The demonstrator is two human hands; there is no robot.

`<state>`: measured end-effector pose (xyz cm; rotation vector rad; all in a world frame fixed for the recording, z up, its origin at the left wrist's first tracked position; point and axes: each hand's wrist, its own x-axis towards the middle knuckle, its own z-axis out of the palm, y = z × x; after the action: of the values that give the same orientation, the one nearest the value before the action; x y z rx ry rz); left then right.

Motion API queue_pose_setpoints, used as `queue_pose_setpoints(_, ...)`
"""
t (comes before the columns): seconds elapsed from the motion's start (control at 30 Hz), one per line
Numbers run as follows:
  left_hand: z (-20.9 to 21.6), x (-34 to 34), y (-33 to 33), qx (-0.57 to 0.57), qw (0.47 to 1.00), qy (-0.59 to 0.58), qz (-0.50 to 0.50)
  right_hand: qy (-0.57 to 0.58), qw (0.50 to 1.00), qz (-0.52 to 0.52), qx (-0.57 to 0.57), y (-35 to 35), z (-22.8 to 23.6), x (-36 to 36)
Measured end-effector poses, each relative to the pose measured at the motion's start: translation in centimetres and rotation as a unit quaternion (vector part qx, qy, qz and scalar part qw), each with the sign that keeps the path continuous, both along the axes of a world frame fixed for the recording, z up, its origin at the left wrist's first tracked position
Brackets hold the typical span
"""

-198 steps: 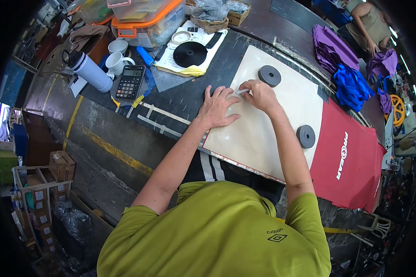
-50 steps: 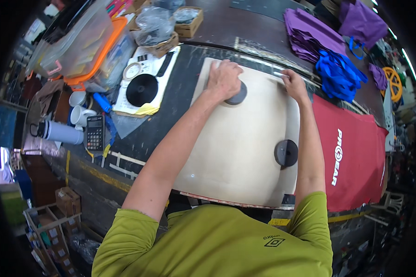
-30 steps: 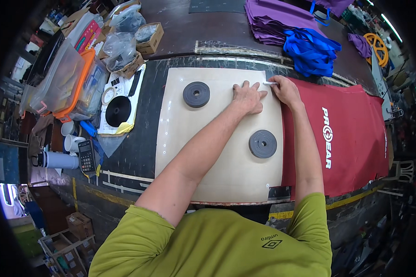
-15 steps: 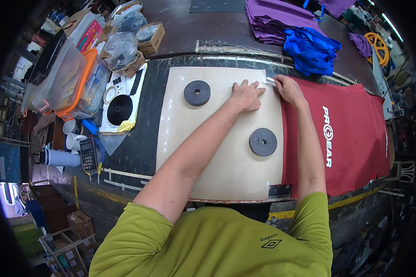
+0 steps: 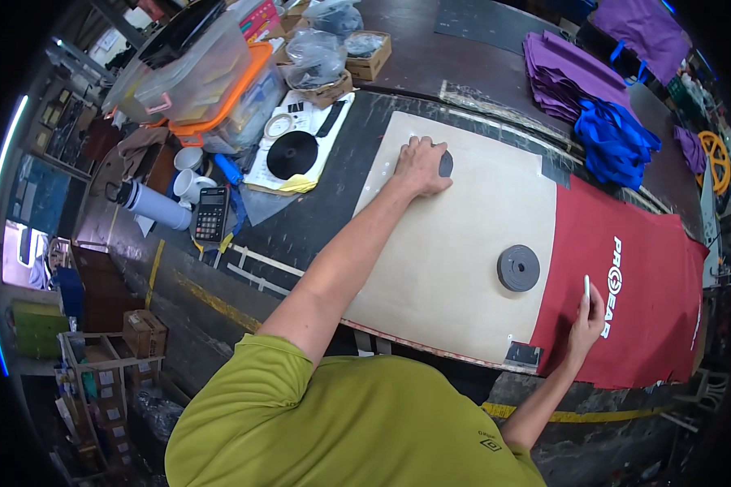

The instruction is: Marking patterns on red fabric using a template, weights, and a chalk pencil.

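Observation:
My left hand point(image 5: 420, 169) grips a dark grey round weight point(image 5: 446, 165), its fingers curled over the top and hiding most of it. The weight rests on the far left part of a large beige sheet point(image 5: 430, 268). A second grey round weight point(image 5: 518, 269), with a hole in its middle, sits near the sheet's right edge. Over the red fabric point(image 5: 666, 276) is my right hand point(image 5: 586, 325), pinching a slim white chalk-like marker point(image 5: 586, 286) that points up and away. The beige sheet covers the red fabric's left part.
Purple fabric point(image 5: 573, 77) and a bundle of blue straps point(image 5: 617, 142) lie at the far right. To the left are a black calculator point(image 5: 212, 214), mugs point(image 5: 191, 185), a pale bottle point(image 5: 154, 203) and a clear bin with an orange rim point(image 5: 219, 97).
My left hand has moved left from the sheet's far right area onto the far weight. My right hand has drawn back toward me and right, still holding the marker. The view has turned.

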<state>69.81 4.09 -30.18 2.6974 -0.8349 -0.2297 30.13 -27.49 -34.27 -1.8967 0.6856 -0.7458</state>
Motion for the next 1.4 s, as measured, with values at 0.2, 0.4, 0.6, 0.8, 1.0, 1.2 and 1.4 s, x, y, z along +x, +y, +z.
queue_pose_setpoints(0.2,0.8,-2.3,9.8,-0.072,0.989,-0.113,0.062,-0.016,0.996,-0.07,0.061,1.8,-1.4,-5.1)
queue_pose_setpoints(0.4,1.3,-5.6,24.3,-0.045,0.973,-0.138,0.177,-0.05,0.995,-0.048,0.065,3.0,-0.5,-4.8)
queue_pose_setpoints(0.6,-0.1,-8.2,30.5,0.0,0.962,-0.097,0.255,-0.063,0.995,-0.011,-0.083,6.2,-0.3,-0.2)
queue_pose_setpoints(0.8,-2.9,-9.9,27.8,-0.103,0.969,-0.125,0.185,-0.025,1.0,-0.002,-0.002,12.2,-0.7,4.0)
queue_pose_setpoints(1.0,-2.7,-9.1,27.1,-0.077,0.965,-0.122,0.217,-0.06,0.988,0.088,0.108,20.8,0.2,6.1)
queue_pose_setpoints(1.2,0.2,-13.0,23.9,-0.223,0.964,-0.137,0.038,-0.102,0.939,0.177,0.278,27.7,1.2,9.1)
queue_pose_setpoints(1.4,0.3,-21.5,17.2,-0.548,0.766,0.318,0.107,-0.125,0.917,0.281,0.254,33.3,2.1,11.1)
